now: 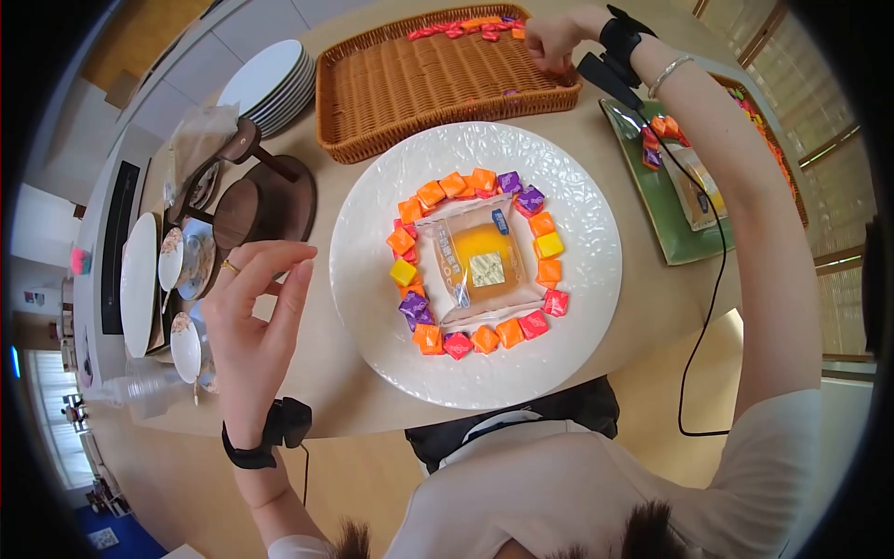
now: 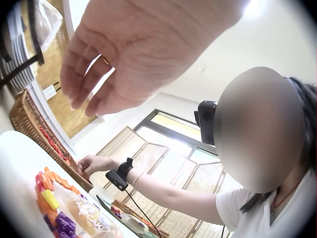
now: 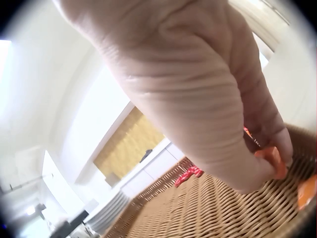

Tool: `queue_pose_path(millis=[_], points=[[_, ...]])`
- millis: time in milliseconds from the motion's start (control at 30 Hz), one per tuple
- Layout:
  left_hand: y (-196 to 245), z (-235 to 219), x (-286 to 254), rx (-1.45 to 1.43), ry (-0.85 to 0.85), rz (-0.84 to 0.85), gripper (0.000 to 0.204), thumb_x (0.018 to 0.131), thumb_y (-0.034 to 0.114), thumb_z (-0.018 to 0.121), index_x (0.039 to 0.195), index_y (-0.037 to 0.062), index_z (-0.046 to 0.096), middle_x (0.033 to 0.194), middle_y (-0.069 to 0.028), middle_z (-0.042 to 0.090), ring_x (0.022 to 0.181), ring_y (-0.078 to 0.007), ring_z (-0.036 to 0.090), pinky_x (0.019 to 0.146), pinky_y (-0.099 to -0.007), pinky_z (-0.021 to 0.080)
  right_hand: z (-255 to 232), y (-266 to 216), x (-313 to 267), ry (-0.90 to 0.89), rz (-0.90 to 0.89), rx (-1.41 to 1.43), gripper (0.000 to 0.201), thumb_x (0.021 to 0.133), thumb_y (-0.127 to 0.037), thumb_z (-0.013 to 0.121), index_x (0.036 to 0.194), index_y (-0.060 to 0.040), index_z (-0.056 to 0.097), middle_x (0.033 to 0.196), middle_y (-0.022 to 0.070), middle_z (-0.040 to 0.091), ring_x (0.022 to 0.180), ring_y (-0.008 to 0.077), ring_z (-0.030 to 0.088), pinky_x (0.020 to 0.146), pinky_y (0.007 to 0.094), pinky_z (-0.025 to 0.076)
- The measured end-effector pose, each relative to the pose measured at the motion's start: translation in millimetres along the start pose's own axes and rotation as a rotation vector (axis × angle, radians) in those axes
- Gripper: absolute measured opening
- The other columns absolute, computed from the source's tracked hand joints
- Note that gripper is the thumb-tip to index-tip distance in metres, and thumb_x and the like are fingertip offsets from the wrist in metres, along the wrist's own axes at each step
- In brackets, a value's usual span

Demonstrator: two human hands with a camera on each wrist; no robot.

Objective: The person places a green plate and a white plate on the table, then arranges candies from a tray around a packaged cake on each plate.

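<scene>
My right hand reaches into the right end of a wicker basket. In the right wrist view its thumb and fingers pinch an orange-wrapped candy close over the woven bottom. My left hand hovers left of a large white plate, its fingers loosely bent and holding nothing. On that plate a ring of wrapped candies, orange, purple, red and yellow, surrounds a packaged cake in a clear wrapper. Red and orange candies line the basket's far side.
A green tray with candies and another packaged cake lies at right, under my right forearm. Stacked white plates and a dark wooden stand are at left, near small dishes. A black cable hangs from the right wrist.
</scene>
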State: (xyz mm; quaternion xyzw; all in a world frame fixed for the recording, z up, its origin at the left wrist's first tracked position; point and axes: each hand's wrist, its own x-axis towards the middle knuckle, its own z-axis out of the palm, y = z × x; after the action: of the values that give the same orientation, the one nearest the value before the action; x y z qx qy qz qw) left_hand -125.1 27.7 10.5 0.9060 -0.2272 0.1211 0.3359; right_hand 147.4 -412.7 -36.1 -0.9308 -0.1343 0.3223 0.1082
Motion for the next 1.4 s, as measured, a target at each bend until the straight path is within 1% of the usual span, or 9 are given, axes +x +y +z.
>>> queue_pose_path(millis=[67, 233, 467, 667, 733, 933, 1100, 1167, 1400], points=[[1.9, 2.2, 2.2, -0.008, -0.016, 0.019, 0.009, 0.09, 0.001, 0.068, 0.098, -0.0003, 0.072, 0.095, -0.0092, 0.071, 0.079, -0.0165, 0.063, 0.067, -0.0272, 0.051, 4.7, -23.7, -21.8, 0.019, 0.07, -0.39, 0.012, 0.073, -0.005, 0.073, 0.069, -0.0026, 0.062, 0.07, 0.006, 0.069, 0.066, 0.015, 0.07, 0.059, 0.0275, 0.056], [9.8, 6.4, 13.1, 0.008, -0.068, 0.035, 0.01, 0.09, 0.002, 0.068, 0.098, -0.0005, 0.072, 0.096, -0.0098, 0.071, 0.081, -0.0179, 0.063, 0.066, -0.0276, 0.052, 22.8, -17.1, -2.9, 0.027, 0.121, -0.404, 0.024, 0.069, -0.008, 0.078, 0.089, -0.0016, 0.066, 0.076, 0.0083, 0.071, 0.068, 0.0186, 0.072, 0.059, 0.0302, 0.058], [15.5, 10.2, 74.2, 0.031, -0.253, 0.154, 0.016, 0.091, 0.012, 0.069, 0.1, -0.0009, 0.071, 0.091, -0.0128, 0.071, 0.079, -0.0225, 0.066, 0.068, -0.0302, 0.054, 24.0, -21.2, -1.8, 0.025, 0.107, -0.409, 0.02, 0.07, -0.008, 0.075, 0.084, -0.0014, 0.064, 0.075, 0.0084, 0.07, 0.066, 0.019, 0.07, 0.057, 0.0299, 0.057], [1.7, 55.0, 176.8, 0.242, -0.573, 0.227, 0.041, 0.09, 0.037, 0.067, 0.11, 0.0009, 0.072, 0.095, -0.0167, 0.074, 0.086, -0.0275, 0.071, 0.08, -0.0358, 0.055, 28.9, -19.7, -22.9, 0.147, 0.047, 0.016, 0.022, 0.071, -0.005, 0.073, 0.087, -0.0009, 0.058, 0.08, 0.0072, 0.065, 0.069, 0.0199, 0.07, 0.064, 0.0304, 0.061], [-9.6, 84.5, 205.8, 0.304, -0.61, 0.295, 0.042, 0.094, 0.039, 0.063, 0.115, 0.0044, 0.072, 0.105, -0.0145, 0.073, 0.096, -0.0255, 0.069, 0.087, -0.0338, 0.054, 30.0, -2.0, -5.5, 0.153, -0.157, 0.186, 0.023, 0.074, -0.003, 0.071, 0.091, -0.0016, 0.055, 0.083, 0.0049, 0.062, 0.074, 0.0185, 0.069, 0.065, 0.0309, 0.061], [-18.8, 162.5, 250.8, 0.433, -0.781, 0.114, 0.054, 0.098, 0.053, 0.055, 0.133, 0.0119, 0.061, 0.115, -0.0108, 0.07, 0.104, -0.024, 0.066, 0.088, -0.0336, 0.056, 35.2, -28.7, -4.0, 0.112, -0.041, 0.082, 0.025, 0.08, -0.009, 0.073, 0.097, -0.0052, 0.055, 0.082, 0.0033, 0.06, 0.071, 0.015, 0.065, 0.057, 0.0311, 0.057], [-16.8, 179.8, 253.2, 0.306, -0.877, 0.007, 0.046, 0.098, 0.046, 0.058, 0.128, 0.0115, 0.062, 0.105, -0.0063, 0.068, 0.093, -0.0161, 0.066, 0.076, -0.0282, 0.057, 39.4, -16.8, 20.8, 0.173, -0.202, -0.115, 0.024, 0.081, -0.012, 0.074, 0.096, -0.0068, 0.056, 0.08, 0.0032, 0.061, 0.065, 0.0128, 0.062, 0.053, 0.0284, 0.054], [-18.7, 184.9, 257.9, 0.268, -0.915, -0.027, 0.04, 0.098, 0.04, 0.061, 0.126, 0.0108, 0.063, 0.102, -0.0052, 0.067, 0.089, -0.0133, 0.065, 0.073, -0.0262, 0.057, 43.8, -19.1, 26.3, 0.133, -0.321, 0.112, 0.022, 0.081, -0.013, 0.074, 0.093, -0.0063, 0.058, 0.079, 0.0029, 0.062, 0.063, 0.0114, 0.062, 0.052, 0.0262, 0.053], [-42.1, 195.4, 263.9, 0.031, -0.952, 0.055, 0.024, 0.094, 0.017, 0.065, 0.116, 0.0051, 0.065, 0.1, -0.0036, 0.066, 0.088, -0.0119, 0.064, 0.076, -0.0241, 0.056, 48.5, -48.0, 3.7, 0.164, -0.273, 0.164, 0.017, 0.081, -0.011, 0.072, 0.093, -0.0049, 0.06, 0.076, 0.0022, 0.061, 0.06, 0.0089, 0.059, 0.053, 0.0234, 0.051]])
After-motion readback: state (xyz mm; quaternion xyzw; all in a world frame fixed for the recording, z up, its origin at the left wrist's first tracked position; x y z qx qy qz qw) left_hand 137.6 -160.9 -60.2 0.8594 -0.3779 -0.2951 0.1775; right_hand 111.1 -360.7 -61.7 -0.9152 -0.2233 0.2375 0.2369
